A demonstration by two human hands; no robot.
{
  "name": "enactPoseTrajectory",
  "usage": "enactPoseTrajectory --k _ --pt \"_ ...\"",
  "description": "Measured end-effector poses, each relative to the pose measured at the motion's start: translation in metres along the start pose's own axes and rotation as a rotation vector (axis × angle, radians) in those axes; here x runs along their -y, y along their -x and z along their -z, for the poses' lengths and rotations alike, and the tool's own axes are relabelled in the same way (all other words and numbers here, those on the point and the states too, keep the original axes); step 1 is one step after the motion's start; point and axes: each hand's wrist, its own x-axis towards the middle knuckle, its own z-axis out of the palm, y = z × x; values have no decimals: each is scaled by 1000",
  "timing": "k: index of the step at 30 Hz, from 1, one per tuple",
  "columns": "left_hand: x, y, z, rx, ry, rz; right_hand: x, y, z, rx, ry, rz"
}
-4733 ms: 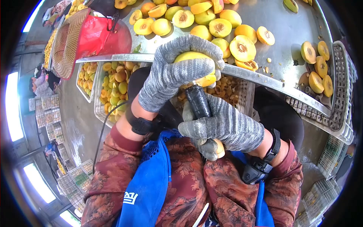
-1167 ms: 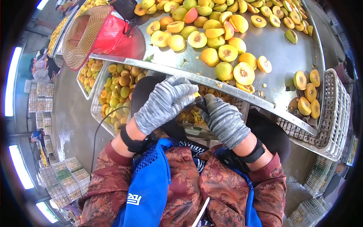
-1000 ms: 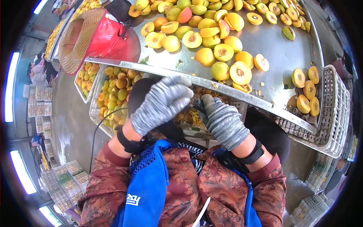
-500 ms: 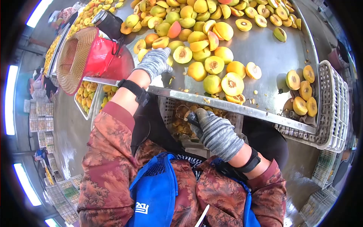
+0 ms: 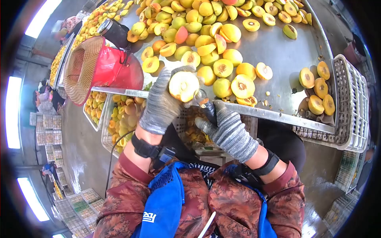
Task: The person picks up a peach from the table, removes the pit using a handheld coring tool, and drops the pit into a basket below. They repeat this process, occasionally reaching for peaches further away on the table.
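Before a metal surface (image 5: 278,43) strewn with halved yellow peaches (image 5: 243,86) across the upper frame, gripping a peach half (image 5: 183,86) near centre in the curled left hand (image 5: 162,101), cut side upward, seemingly to expose it to the loop-tipped tool (image 5: 208,111) held in the right hand's (image 5: 230,129) wrapped fingers.

The left hand (image 5: 158,107) is raised toward one o'clock and cupped; the right hand (image 5: 231,133) is angled between ten and eleven, curled.
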Motion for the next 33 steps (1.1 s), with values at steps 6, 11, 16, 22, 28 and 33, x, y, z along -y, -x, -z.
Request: enactPoseTrajectory --k 6,11,16,22,28,33 --pt "25 13 -20 -43 -187 -143 -13 -1 -11 -53 76 42" --pt "34 18 -27 -68 -383 -248 -10 5 -10 -21 -21 -67" --pt "42 19 -28 -102 -201 -253 -5 4 -7 60 -15 -119" --pt "51 19 -24 -250 -825 -582 -6 9 -9 73 -45 -76" --pt "37 29 -46 -124 -549 -477 -12 11 -15 54 -160 22" --pt "43 24 -30 -45 -1096 -943 -8 7 -9 92 -131 6"
